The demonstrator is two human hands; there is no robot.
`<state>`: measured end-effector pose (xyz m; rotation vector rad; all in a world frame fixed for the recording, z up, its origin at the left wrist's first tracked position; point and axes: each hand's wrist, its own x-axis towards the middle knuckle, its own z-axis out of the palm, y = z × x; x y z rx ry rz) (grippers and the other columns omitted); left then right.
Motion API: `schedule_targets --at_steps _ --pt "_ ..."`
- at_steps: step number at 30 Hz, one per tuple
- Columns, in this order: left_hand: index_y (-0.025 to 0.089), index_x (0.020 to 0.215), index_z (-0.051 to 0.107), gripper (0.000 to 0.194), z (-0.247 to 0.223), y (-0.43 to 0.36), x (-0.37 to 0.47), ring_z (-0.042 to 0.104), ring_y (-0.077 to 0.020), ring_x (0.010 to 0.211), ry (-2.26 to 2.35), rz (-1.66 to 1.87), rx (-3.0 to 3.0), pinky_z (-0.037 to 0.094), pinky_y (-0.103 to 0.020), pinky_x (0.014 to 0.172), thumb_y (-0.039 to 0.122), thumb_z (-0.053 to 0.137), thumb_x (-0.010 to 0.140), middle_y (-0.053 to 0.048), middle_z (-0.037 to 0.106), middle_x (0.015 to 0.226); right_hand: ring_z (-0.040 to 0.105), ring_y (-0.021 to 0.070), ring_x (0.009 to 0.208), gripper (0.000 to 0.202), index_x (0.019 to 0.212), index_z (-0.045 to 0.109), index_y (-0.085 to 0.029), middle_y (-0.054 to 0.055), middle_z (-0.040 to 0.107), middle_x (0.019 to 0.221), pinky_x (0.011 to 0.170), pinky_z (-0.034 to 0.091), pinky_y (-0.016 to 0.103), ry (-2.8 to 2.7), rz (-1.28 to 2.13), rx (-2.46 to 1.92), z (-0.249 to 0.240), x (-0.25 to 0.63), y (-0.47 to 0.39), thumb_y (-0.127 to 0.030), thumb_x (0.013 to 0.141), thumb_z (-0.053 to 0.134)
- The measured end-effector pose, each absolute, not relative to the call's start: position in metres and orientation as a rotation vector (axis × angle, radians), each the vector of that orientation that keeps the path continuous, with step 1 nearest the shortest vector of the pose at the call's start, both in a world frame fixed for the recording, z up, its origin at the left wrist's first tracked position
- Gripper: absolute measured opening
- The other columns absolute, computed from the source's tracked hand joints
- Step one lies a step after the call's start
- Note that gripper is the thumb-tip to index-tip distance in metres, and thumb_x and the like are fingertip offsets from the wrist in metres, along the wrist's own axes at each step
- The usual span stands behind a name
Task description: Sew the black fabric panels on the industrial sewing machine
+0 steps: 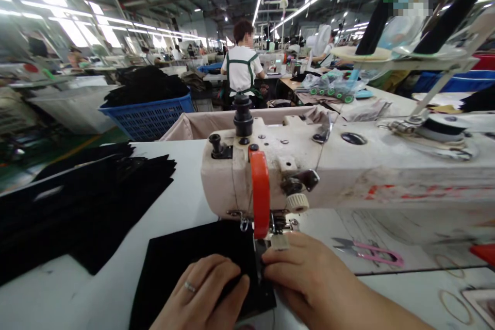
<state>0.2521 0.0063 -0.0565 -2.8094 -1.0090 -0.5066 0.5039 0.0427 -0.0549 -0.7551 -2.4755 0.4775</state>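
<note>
- Beneath the needle end of the white, scuffed sewing machine [224, 180], a flat black fabric piece [170, 258] is laid on the white desk [189, 185], beside the curved orange guard [260, 196].
- Judged by its look, it is light, soft and pliable, easily creased; it is best held flat near its side edges, with fingertips kept clear of the needle area.
- By the left hand [204, 289], the fabric is touched with curled fingers, the thumb drawn close; whether a fold is pinched cannot be told.
- At the fabric's right edge, the right hand's [309, 268] fingers are held together; their grip is hidden.
</note>
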Motion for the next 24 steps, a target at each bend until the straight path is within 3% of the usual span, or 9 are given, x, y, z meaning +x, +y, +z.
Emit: schedule_targets --at_steps 6,14,20,24 --pt "0.019 0.115 0.064 0.026 -0.063 0.006 0.268 0.062 -0.0218 0.102 -0.994 -0.584 -2.845 0.056 -0.032 0.088 0.033 0.054 0.095 -0.004 0.069 0.111 0.062 0.0155 0.089 0.022 0.097 0.068 -0.022 0.000 0.071 0.093 0.086 0.047 0.031 -2.474 0.483 -0.717 -0.055 0.502 0.042 -0.011 0.087 0.052" --pt "0.016 0.107 0.066 0.029 -0.058 0.010 0.271 0.067 -0.0172 0.096 -0.905 -0.639 -2.864 0.056 -0.024 0.088 0.038 0.050 0.098 -0.004 0.072 0.102 0.062 0.0159 0.093 0.026 0.108 0.065 -0.024 0.000 0.069 0.111 0.082 0.048 0.031 -2.501 0.360 -0.714 -0.070 0.499 0.040 -0.014 0.087 0.054" --pt "0.014 0.111 0.064 0.025 -0.054 0.021 0.275 0.064 -0.0199 0.103 -1.089 -0.768 -2.914 0.053 -0.030 0.095 0.022 0.058 0.087 -0.007 0.070 0.109 0.059 0.0221 0.100 0.037 0.115 0.063 -0.019 0.008 0.066 0.109 0.090 0.049 0.038 -2.471 0.377 -0.857 -0.073 0.496 0.039 -0.008 0.081 0.051" --pt "0.015 0.106 0.064 0.026 -0.056 0.036 0.276 0.065 -0.0199 0.097 -1.119 -0.894 -2.949 0.054 -0.034 0.092 0.014 0.059 0.081 -0.006 0.070 0.106 0.057 0.0264 0.102 0.050 0.122 0.060 -0.018 0.011 0.063 0.109 0.090 0.050 0.044 -2.492 0.440 -1.007 -0.073 0.494 0.039 -0.007 0.075 0.049"
